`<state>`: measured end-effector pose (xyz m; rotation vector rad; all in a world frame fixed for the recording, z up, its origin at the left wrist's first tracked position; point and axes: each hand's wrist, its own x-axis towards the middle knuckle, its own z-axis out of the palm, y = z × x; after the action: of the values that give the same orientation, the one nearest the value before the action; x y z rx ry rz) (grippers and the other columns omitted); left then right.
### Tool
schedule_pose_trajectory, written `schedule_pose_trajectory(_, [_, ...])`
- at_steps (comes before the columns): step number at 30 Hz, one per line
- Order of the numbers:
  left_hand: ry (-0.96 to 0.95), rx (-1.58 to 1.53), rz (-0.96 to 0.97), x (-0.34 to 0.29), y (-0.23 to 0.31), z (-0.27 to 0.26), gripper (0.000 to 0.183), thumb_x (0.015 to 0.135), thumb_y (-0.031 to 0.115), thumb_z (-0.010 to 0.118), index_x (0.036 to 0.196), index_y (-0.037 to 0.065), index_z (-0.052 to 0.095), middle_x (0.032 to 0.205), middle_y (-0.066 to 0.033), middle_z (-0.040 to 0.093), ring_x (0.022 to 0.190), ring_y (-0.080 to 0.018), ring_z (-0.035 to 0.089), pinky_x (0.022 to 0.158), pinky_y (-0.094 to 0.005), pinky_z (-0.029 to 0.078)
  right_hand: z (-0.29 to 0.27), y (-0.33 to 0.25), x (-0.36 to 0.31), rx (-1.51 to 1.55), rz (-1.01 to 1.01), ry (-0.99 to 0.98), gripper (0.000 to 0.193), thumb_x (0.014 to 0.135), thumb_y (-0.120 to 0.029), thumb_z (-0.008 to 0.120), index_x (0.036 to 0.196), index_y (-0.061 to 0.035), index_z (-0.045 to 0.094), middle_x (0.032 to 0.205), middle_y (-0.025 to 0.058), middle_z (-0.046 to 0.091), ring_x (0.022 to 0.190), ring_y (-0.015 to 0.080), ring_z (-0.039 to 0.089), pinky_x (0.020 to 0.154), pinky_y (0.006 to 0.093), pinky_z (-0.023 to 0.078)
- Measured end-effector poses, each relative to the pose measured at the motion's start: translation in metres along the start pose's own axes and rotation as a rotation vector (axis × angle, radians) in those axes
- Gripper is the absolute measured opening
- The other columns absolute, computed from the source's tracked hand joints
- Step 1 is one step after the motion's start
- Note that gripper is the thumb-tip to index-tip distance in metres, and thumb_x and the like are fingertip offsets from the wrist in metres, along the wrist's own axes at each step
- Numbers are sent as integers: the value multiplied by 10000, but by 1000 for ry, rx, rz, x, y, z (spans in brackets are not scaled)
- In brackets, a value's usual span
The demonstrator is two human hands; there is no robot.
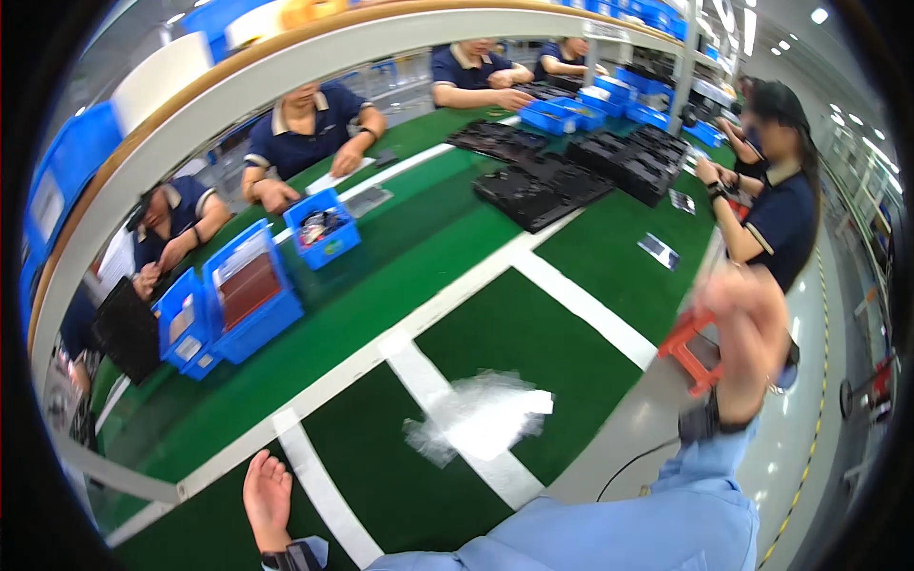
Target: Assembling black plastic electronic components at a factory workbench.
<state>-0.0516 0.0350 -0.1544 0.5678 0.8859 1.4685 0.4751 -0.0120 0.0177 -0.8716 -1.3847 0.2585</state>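
My left hand (268, 497) is palm up over the green worktop at the lower left. Its fingers are loosely bent and nothing shows in them. My right hand (743, 319) is raised at the right, above the worktop's edge. It is blurred, with the fingers bent in, and whether it holds anything I cannot make out. A loose heap of thin, clear plastic film pieces (486, 414) lies on the green worktop (571, 343) between my hands, across a white tape strip. Neither hand touches the heap.
Blue bins (328, 249) with parts stand at the left. Black trays (543, 190) lie farther back, near small flat panels (657, 250). A red stool (700, 357) is by the right edge. A white shelf frame (190, 105) arches overhead. Several co-workers sit across; one person (781, 181) stands right.
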Motion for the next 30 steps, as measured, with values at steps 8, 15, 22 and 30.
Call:
schedule_pose_trajectory(8, [-123, -97, -126, 6, 12, 12, 236, 861, 92, 471, 1041, -59, 494, 915, -125, 564, 831, -196, 525, 749, -288, 422, -155, 203, 2, -1016, 489, -32, 181, 680, -88, 586, 833, -5, 635, 834, 164, 622, 779, 277, 610, 702, 348, 480])
schedule_pose_trajectory(15, [-105, -66, -114, 4, 14, 2, 249, 857, 117, 468, 1005, -82, 490, 936, -143, 545, 866, -223, 493, 795, -315, 398, -98, 236, -30, -1187, 439, -525, 480, 837, -309, 476, 1123, 76, 461, 1211, 233, 433, 1151, 340, 394, 969, 365, 316])
schedule_pose_trajectory(22, [-90, -79, -85, 2, 13, 7, 258, 868, 111, 444, 1037, -82, 475, 961, -150, 534, 889, -227, 485, 803, -320, 395, -106, 248, -14, -1204, 538, -450, 510, 842, -344, 462, 1111, 89, 450, 1197, 232, 434, 1130, 340, 405, 951, 372, 329])
schedule_pose_trajectory(30, [-86, -38, -14, 12, 0, -12, 289, 914, 178, 380, 1132, 10, 469, 956, -86, 574, 846, -172, 554, 692, -273, 464, -120, 247, 7, -1055, 758, -579, 628, 819, -400, 493, 1216, 74, 385, 1304, 241, 333, 1219, 342, 318, 1010, 340, 257])
